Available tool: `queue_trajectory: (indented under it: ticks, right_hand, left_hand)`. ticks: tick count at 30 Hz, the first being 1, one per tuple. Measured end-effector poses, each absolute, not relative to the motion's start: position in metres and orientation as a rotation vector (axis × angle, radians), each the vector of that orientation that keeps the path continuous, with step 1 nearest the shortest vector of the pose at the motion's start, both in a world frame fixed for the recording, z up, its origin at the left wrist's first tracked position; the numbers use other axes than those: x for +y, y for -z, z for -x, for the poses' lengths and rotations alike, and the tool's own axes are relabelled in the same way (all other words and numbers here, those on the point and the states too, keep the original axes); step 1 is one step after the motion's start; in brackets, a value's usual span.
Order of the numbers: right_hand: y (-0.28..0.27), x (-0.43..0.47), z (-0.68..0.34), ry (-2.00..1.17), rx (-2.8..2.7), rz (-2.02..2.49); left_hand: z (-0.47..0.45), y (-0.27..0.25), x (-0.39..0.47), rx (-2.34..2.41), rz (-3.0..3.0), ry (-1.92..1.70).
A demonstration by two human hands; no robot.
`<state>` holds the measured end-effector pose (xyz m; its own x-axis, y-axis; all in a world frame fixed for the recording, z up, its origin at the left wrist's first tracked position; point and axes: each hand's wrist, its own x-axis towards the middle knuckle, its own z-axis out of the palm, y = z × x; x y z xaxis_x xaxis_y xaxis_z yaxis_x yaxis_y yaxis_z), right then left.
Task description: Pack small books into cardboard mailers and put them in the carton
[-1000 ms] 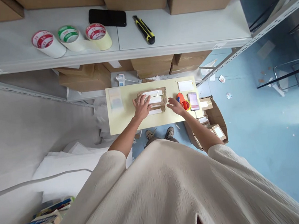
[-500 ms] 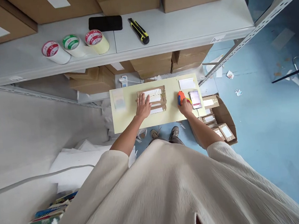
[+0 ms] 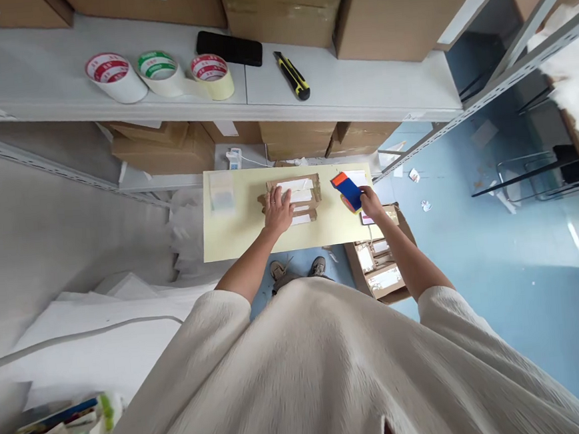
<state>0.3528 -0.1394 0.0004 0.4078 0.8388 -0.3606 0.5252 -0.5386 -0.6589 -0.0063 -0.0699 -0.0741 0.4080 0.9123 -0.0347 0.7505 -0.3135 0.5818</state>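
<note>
My left hand [image 3: 278, 211] lies with fingers stretched out on the left part of several small cardboard boxes [image 3: 313, 198] with white labels, set side by side on a pale yellow tabletop [image 3: 241, 241]. In my right hand [image 3: 370, 202] is a blue and orange tape dispenser [image 3: 348, 191], gripped and held at the table's right side. Its yellow-edged tape roll shows at the lower side. Beneath the right hand, a phone [image 3: 367, 218] is mostly covered. White paper behind the dispenser is partly hidden too.
A grey shelf [image 3: 360, 94] spans the far side, bearing three tape rolls [image 3: 209, 76], a black phone [image 3: 229, 48], a utility knife [image 3: 292, 75] and large cartons [image 3: 283, 10]. An open carton [image 3: 405, 224] of small labelled boxes stands on the floor at right. White sheets [image 3: 87, 326] lie at left.
My right hand has lifted and turned the tape dispenser, so its blue side now shows, and it covers more of the phone. My left hand stays on the boxes. The camera view has shifted.
</note>
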Motion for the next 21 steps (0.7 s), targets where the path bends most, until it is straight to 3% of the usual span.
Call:
queue_trajectory:
  ticks: [7, 21]
  right_hand:
    - [-0.049, -0.082, -0.318, -1.091, -1.37, 2.011]
    - [-0.032, -0.059, -0.266, -1.049, -1.851, 2.126]
  left_hand:
    - [0.016, 0.078, -0.071, 1.326, -2.171, -0.491]
    - [0.025, 0.065, -0.054, 1.33, -1.95, -0.632]
